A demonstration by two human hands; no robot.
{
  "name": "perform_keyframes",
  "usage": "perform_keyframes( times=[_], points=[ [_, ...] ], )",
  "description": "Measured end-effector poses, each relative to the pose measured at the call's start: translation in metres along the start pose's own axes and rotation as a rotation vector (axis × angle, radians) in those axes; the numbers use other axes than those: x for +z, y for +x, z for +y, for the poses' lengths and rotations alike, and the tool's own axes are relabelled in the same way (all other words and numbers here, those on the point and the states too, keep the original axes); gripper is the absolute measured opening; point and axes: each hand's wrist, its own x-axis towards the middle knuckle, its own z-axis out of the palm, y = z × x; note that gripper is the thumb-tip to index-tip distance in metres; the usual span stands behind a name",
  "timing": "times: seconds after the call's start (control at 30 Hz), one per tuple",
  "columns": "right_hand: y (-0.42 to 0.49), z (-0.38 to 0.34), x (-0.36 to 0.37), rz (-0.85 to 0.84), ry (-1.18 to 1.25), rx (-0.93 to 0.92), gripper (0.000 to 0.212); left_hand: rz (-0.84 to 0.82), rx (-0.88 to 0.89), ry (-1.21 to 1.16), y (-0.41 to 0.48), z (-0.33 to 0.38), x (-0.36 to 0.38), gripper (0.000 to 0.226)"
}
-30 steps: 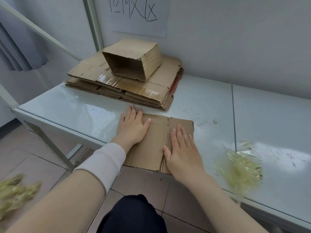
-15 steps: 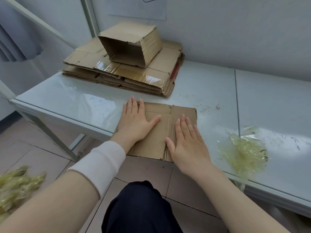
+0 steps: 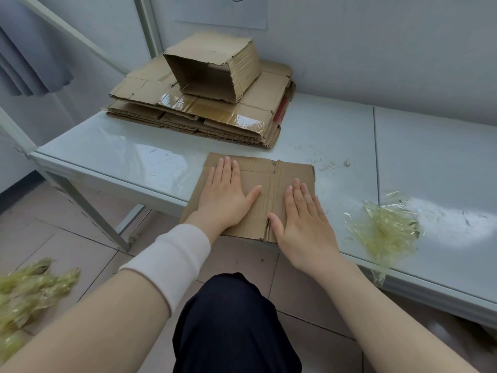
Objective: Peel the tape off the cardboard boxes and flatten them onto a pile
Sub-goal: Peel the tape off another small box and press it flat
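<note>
The flattened box (image 3: 258, 196), plain brown corrugated card with a centre crease, lies at mid-frame, its near edge overhanging the table (image 3: 349, 146). The left hand (image 3: 224, 196) and right hand (image 3: 304, 223) press on it with flat, straight fingers. Above it, in the upper middle, the pile (image 3: 199, 117) carries an unflattened open box (image 3: 212, 67). Crumpled tape (image 3: 384, 232) lies at the right.
</note>
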Motion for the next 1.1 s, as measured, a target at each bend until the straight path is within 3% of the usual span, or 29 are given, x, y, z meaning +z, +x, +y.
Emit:
perform_keyframes(
  times=[0.37,0.57,0.7,1.1],
  points=[
    [-0.020,0.002,-0.004,-0.046,0.046,-0.002,0.062,0.011,0.003,-0.013,-0.004,0.001,0.001,0.068],
    [-0.011,0.005,-0.022,-0.084,-0.092,-0.022,0.063,-0.077,0.310,0.074,-0.035,-0.023,-0.005,0.071],
    [0.015,0.006,-0.025,-0.052,-0.051,0.002,0.062,-0.077,0.412,0.078,-0.048,-0.048,-0.006,0.091],
    [0.081,0.009,-0.006,0.035,0.044,-0.062,0.060,-0.071,0.424,0.081,-0.047,-0.048,-0.003,0.074]
  ],
)
